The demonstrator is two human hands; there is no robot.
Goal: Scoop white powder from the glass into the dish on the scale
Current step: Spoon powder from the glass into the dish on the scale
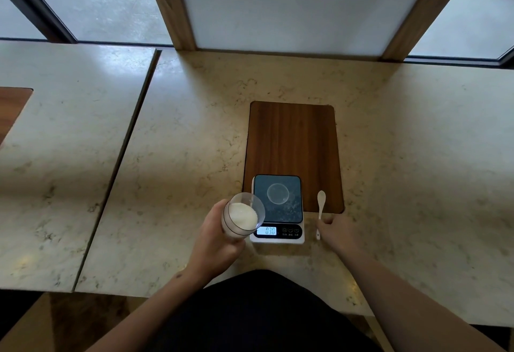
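My left hand [214, 236] grips a clear glass [242, 216] holding white powder, tilted toward the scale and raised just left of it. The white scale [278, 208] has a dark platform and a lit display. A small clear round dish [278, 193] sits on that platform. A white spoon [320, 209] lies on the counter just right of the scale, bowl end away from me. My right hand [338, 233] rests on the counter at the spoon's handle end, fingers touching or nearly touching it; I cannot tell whether it grips the handle.
The scale straddles the near edge of a dark wooden inset panel [293, 140] in the marble counter [172, 143]. A seam separates another counter slab [64, 129] at left. Windows and a wood-framed white panel [289, 4] stand behind.
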